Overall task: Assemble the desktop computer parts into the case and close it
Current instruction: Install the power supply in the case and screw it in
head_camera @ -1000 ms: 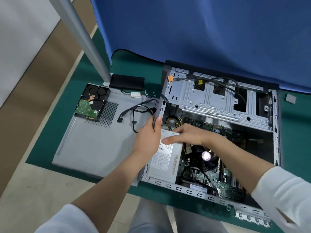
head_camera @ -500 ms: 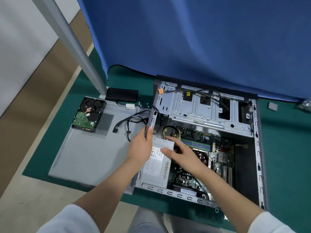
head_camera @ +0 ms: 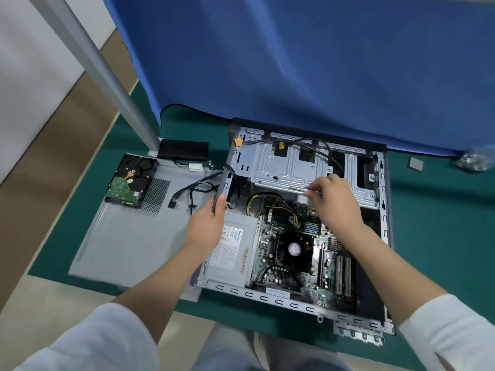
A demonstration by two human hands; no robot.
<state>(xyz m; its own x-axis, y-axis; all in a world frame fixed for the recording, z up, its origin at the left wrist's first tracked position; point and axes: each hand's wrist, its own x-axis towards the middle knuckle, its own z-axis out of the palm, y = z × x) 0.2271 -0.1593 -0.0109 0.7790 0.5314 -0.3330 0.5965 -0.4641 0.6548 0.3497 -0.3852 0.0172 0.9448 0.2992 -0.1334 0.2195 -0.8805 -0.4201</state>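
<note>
Since the earlier frame the right hand (head_camera: 334,202) is moved off the power supply (head_camera: 233,250) toward 1 o'clock, fingers pinched at the drive cage (head_camera: 289,167) edge, while the case (head_camera: 385,236) wall at 11 o'clock is gripped by the left hand (head_camera: 207,226), so loose cables (head_camera: 198,188) risk being snagged if the hard drive (head_camera: 128,180), lying at 10 o'clock on the side panel (head_camera: 128,236), is brought across.

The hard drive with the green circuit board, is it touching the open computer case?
Apart. In the head view, the hard drive with the green circuit board lies on the flat grey side panel, with bare panel and black cables between it and the open computer case.

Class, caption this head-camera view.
Left hand grips the open computer case wall; right hand reaches the drive cage.
</note>
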